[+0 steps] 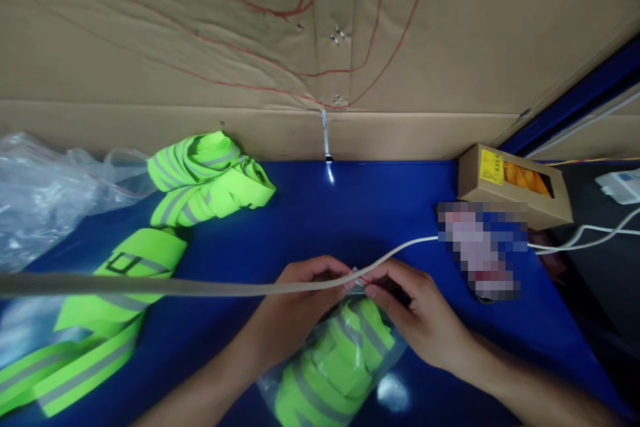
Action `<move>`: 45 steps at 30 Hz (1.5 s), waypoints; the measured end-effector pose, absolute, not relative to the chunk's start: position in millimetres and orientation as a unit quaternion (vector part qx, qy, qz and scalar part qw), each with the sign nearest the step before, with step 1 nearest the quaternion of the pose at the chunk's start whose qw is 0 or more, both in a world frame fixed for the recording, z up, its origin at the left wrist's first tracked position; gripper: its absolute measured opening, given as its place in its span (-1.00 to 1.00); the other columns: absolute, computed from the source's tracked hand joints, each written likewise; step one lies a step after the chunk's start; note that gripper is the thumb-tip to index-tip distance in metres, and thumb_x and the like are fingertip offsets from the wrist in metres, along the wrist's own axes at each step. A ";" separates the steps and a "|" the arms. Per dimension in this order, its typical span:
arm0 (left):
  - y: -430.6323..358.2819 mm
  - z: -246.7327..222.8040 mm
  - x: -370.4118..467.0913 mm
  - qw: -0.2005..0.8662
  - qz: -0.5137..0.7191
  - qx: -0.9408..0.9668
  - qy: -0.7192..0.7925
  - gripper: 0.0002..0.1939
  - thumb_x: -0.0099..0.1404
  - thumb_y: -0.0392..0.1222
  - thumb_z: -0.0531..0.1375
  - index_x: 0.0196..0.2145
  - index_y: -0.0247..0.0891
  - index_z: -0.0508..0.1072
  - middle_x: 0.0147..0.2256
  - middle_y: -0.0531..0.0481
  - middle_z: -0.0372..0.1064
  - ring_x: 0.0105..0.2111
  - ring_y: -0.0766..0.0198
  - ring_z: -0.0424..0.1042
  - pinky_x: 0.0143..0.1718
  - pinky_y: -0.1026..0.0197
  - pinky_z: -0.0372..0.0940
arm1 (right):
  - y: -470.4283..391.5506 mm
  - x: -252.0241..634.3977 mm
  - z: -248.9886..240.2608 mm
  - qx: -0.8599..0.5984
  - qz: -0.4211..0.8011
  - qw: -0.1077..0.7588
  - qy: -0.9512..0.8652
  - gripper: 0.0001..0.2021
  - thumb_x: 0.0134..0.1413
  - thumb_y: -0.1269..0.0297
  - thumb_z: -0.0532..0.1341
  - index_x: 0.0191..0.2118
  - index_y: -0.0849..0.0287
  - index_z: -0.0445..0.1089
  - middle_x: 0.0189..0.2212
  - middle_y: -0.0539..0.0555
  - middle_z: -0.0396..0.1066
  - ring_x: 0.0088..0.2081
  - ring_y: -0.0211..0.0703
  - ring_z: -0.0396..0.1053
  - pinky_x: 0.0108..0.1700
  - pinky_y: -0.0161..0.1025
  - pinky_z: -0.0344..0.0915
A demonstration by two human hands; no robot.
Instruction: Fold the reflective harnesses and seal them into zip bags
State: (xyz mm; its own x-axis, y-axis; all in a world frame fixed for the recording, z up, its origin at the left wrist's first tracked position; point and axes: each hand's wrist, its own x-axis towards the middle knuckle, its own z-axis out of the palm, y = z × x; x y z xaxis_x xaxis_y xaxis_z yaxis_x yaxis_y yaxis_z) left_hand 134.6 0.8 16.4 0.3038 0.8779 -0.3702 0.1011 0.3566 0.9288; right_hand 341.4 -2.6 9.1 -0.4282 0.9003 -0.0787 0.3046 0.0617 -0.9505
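In front of me is a clear plastic bag (358, 288) with a rolled fluorescent green strap (335, 367) with grey stripes inside it. My left hand (303, 303) pinches the bag's top edge between thumb and fingers. Close beside it, my right hand (425, 310) pinches the same edge, where a thin red line shows. Both hands are closed, their fingertips nearly meeting. A pale cable (210, 285) passes across the view above my hands and partly hides the left fingers.
Rolled green straps (205, 177) and a loose one with a black buckle (135, 267) lie on the blue table (230, 240). Clear plastic bags (45, 193) are at left. A cardboard box (515, 187) and a blurred-out phone-like object (477, 250) sit right. A cardboard wall (240, 137) rises behind.
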 end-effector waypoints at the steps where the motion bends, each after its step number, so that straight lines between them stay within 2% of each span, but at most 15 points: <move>1: 1.6 16.8 134.1 0.638 0.296 0.487 0.518 -0.75 0.28 0.01 0.31 -0.31 -0.25 0.60 -0.45 0.04 0.45 -0.44 0.39 0.27 -0.43 0.36 0.13 | -2.7 341.6 9.8 -0.450 0.516 0.285 -0.670 -0.88 0.35 0.34 0.17 -0.17 0.07 0.47 -0.26 -0.03 0.51 -0.20 -0.23 0.48 -0.15 -0.32 0.33; 5: 1.6 19.0 131.9 0.616 0.306 0.498 0.528 -0.73 0.26 0.03 0.31 -0.34 -0.25 0.59 -0.42 0.00 0.50 -0.38 0.32 0.34 -0.38 0.34 0.19 | -1.9 342.4 12.4 -0.458 0.524 0.269 -0.666 -0.90 0.32 0.33 0.20 -0.15 0.06 0.48 -0.24 -0.03 0.54 -0.21 -0.24 0.49 -0.15 -0.33 0.34; 10: 1.7 21.0 131.0 0.605 0.311 0.512 0.525 -0.77 0.29 0.00 0.29 -0.33 -0.23 0.57 -0.43 0.04 0.48 -0.40 0.35 0.32 -0.39 0.36 0.18 | -0.7 343.4 12.9 -0.489 0.533 0.261 -0.639 -0.94 0.26 0.26 0.26 -0.21 0.09 0.48 -0.38 -0.05 0.50 -0.35 -0.27 0.42 -0.29 -0.35 0.31; 15: 2.9 22.8 131.1 0.612 0.293 0.499 0.539 -0.79 0.27 -0.03 0.31 -0.34 -0.23 0.56 -0.44 0.06 0.47 -0.43 0.37 0.33 -0.43 0.36 0.17 | -1.0 343.7 12.0 -0.496 0.534 0.259 -0.634 -0.94 0.24 0.28 0.26 -0.27 0.11 0.46 -0.44 -0.07 0.45 -0.40 -0.30 0.37 -0.35 -0.37 0.26; 23: -4.0 20.5 133.1 0.546 0.294 0.567 0.542 -0.80 0.35 -0.03 0.23 -0.31 -0.19 0.54 -0.38 0.09 0.49 -0.33 0.34 0.40 -0.27 0.32 0.24 | -1.8 342.6 12.1 -0.493 0.523 0.233 -0.655 -0.86 0.29 0.20 0.25 -0.29 0.11 0.43 -0.42 -0.06 0.42 -0.39 -0.28 0.36 -0.34 -0.35 0.24; 29: -3.2 18.5 136.0 0.593 0.281 0.557 0.510 -0.77 0.35 0.02 0.24 -0.28 -0.19 0.54 -0.36 0.05 0.48 -0.32 0.29 0.40 -0.30 0.28 0.24 | -4.7 341.2 14.4 -0.484 0.486 0.246 -0.686 -0.84 0.33 0.22 0.20 -0.30 0.11 0.41 -0.45 -0.05 0.38 -0.43 -0.27 0.32 -0.40 -0.33 0.20; 34: -2.3 19.5 132.1 0.547 0.299 0.582 0.522 -0.74 0.35 0.00 0.25 -0.38 -0.23 0.56 -0.41 0.03 0.46 -0.38 0.31 0.41 -0.34 0.29 0.22 | -1.2 343.3 13.4 -0.460 0.511 0.250 -0.682 -0.91 0.29 0.24 0.26 -0.25 0.11 0.45 -0.39 -0.06 0.44 -0.36 -0.28 0.36 -0.30 -0.35 0.26; 38: 2.5 19.4 124.5 0.578 0.350 0.519 0.524 -0.77 0.27 0.00 0.33 -0.34 -0.24 0.56 -0.36 0.00 0.51 -0.34 0.29 0.45 -0.33 0.31 0.25 | 6.5 350.3 14.1 -0.449 0.564 0.240 -0.650 -0.89 0.30 0.24 0.25 -0.14 0.13 0.46 -0.32 -0.03 0.48 -0.30 -0.26 0.39 -0.24 -0.35 0.29; 45: 9.2 12.6 127.6 0.658 0.318 0.473 0.492 -0.67 0.20 0.04 0.37 -0.28 -0.29 0.51 -0.38 0.00 0.47 -0.38 0.32 0.39 -0.37 0.31 0.22 | 9.0 352.7 4.3 -0.463 0.579 0.241 -0.626 -0.87 0.28 0.23 0.25 -0.26 0.17 0.43 -0.38 -0.03 0.46 -0.33 -0.25 0.39 -0.28 -0.33 0.26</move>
State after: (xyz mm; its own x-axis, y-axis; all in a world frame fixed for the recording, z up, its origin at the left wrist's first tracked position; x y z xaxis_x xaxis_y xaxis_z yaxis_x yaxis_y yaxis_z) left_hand 127.6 9.2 12.6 0.3135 0.8842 -0.3464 0.0476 0.3497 0.9357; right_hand 352.7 9.0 4.3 -0.4540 0.8595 -0.2346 0.3003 -0.1003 -0.9486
